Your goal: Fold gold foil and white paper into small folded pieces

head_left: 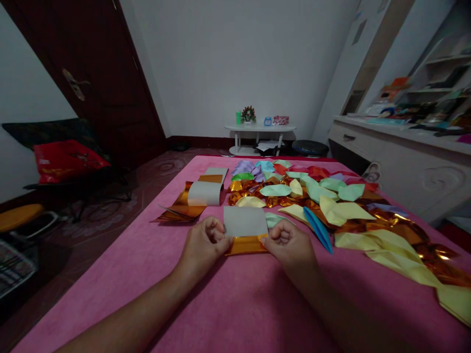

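Between my two hands is a sheet of foil paper (246,221), grey-white on one face, with a shiny gold strip turned up along its near edge. My left hand (206,239) pinches the left end of that strip between thumb and curled fingers. At the right end, my right hand (289,243) grips it the same way. Just beyond my left hand lies a loose stack of gold foil sheets (184,206), with a curled sheet (205,193) showing its pale back. A blue folded paper piece (319,230) lies right of my right hand.
Folded paper pieces in yellow (342,212), mint (275,190), purple and gold cover the right and far side of the pink table (221,304). A white side table (261,128) stands by the wall, a chair with a red bag (69,159) at left.
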The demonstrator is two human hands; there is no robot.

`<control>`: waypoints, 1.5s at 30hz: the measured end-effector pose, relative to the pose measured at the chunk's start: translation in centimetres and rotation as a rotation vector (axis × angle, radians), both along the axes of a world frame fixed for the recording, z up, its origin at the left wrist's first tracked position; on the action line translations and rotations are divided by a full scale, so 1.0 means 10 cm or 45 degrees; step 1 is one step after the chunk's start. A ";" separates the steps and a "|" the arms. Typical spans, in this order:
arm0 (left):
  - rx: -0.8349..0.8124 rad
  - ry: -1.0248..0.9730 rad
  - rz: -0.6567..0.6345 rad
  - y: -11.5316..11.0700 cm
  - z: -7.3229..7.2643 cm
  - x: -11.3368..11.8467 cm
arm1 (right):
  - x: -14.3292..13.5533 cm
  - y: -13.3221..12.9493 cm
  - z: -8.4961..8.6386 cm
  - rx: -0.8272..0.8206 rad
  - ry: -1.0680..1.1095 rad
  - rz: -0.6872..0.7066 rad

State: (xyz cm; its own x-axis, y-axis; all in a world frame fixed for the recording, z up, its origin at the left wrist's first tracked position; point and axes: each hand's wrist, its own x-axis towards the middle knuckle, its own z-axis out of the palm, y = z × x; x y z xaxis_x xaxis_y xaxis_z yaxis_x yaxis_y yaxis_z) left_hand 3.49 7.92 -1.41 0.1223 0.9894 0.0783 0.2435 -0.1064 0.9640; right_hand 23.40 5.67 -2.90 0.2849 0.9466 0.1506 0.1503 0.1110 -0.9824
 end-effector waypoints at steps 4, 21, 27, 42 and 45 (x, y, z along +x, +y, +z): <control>0.120 0.320 -0.041 -0.03 -0.02 -0.04 | 0.00 -0.01 -0.01 -0.051 -0.199 0.118; 0.809 1.050 -0.189 -0.13 0.19 0.01 | 0.04 -0.06 0.13 -0.011 -0.978 0.157; 0.648 0.916 -0.511 -0.06 0.14 0.02 | -0.04 -0.14 0.19 0.023 -1.154 0.222; 0.289 0.693 -0.421 0.11 0.05 0.13 | -0.07 -0.15 0.22 -0.110 -1.161 0.227; 0.144 0.556 -0.530 0.16 0.07 0.06 | -0.08 -0.16 0.23 -0.108 -1.142 0.202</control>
